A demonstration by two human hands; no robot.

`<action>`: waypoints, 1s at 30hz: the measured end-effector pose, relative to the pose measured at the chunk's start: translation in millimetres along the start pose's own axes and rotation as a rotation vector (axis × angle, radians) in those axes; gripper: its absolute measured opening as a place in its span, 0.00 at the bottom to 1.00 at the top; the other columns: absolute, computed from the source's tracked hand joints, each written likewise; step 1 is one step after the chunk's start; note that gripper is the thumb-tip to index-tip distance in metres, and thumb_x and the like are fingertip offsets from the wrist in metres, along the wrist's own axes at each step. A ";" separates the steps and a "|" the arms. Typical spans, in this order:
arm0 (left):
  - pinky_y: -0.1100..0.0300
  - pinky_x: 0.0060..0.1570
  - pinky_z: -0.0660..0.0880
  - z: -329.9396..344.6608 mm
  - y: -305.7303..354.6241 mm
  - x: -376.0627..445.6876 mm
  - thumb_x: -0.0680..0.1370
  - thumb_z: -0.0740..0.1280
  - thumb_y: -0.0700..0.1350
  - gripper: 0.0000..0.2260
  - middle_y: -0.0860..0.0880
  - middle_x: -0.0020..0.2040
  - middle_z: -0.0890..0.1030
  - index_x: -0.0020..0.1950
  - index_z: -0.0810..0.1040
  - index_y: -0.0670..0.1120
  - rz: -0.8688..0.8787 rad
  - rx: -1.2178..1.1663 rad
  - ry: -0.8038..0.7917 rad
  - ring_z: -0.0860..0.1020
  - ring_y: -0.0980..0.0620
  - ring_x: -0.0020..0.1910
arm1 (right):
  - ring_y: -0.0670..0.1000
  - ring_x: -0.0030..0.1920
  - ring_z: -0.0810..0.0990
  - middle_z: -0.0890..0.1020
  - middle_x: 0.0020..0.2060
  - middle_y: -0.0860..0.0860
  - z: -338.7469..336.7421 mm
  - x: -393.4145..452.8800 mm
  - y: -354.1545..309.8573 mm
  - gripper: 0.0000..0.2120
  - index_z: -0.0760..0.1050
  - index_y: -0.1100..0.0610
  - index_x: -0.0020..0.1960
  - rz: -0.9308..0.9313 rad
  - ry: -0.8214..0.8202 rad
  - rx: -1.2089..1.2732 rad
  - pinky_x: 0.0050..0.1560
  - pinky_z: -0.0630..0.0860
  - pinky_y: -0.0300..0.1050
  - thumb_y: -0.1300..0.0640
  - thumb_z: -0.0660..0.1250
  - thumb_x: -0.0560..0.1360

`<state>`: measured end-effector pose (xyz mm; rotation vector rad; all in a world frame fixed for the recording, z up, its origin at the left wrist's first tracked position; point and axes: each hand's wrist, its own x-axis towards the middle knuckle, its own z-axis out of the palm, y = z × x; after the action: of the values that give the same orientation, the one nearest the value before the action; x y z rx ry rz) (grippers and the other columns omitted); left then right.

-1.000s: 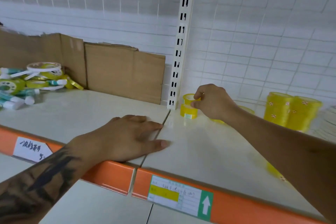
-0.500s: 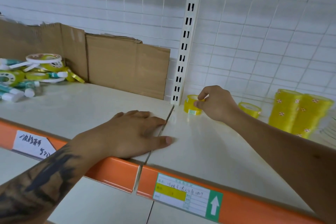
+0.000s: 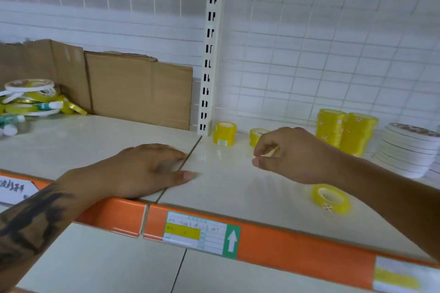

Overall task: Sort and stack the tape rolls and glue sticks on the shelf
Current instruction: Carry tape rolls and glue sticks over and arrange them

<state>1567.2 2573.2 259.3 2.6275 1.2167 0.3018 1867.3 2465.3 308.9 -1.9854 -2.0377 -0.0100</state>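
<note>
Two tall stacks of yellow tape rolls (image 3: 345,129) and three single rolls are counted on the cream shelf (image 3: 238,185). The left hand (image 3: 142,169) is laid flat and relaxed; the right hand (image 3: 292,152) is curled, grip unclear.

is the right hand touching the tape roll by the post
Apart. The head view shows bare shelf between the right hand and the tape roll.

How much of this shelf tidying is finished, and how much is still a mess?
Done: two tall yellow tape stacks and a pile of white rolls stand at the right, and a small yellow roll stands by the upright post. In hand: the right hand hovers with curled fingers; what it holds is unclear. Left: the jumbled heap of tape and glue sticks, plus a loose roll.
</note>
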 end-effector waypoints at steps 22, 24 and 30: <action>0.65 0.65 0.71 39.9 200.7 21.1 0.71 0.73 0.67 0.23 0.65 0.62 0.80 0.64 0.77 0.66 0.487 -0.181 0.031 0.74 0.71 0.63 | 0.42 0.50 0.82 0.82 0.51 0.41 -34.7 -148.8 76.3 0.18 0.71 0.41 0.49 0.068 0.034 0.353 0.52 0.80 0.49 0.42 0.79 0.68; 0.65 0.64 0.72 41.8 213.4 21.8 0.72 0.75 0.63 0.19 0.66 0.60 0.81 0.62 0.80 0.64 0.529 -0.205 0.054 0.76 0.70 0.61 | 0.43 0.50 0.82 0.82 0.52 0.40 -39.1 -157.4 78.1 0.18 0.71 0.41 0.49 0.056 0.036 0.370 0.53 0.80 0.52 0.42 0.78 0.69; 0.63 0.64 0.72 42.3 238.9 23.2 0.69 0.79 0.59 0.15 0.70 0.54 0.82 0.55 0.85 0.61 0.540 -0.278 0.021 0.78 0.69 0.58 | 0.42 0.52 0.81 0.83 0.53 0.41 -43.6 -176.6 90.1 0.16 0.70 0.40 0.49 0.064 0.043 0.333 0.52 0.81 0.53 0.41 0.77 0.70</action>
<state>1765.9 2435.7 290.7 2.6516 0.4045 0.5446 1965.1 2288.0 294.8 -1.8226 -1.8097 0.2797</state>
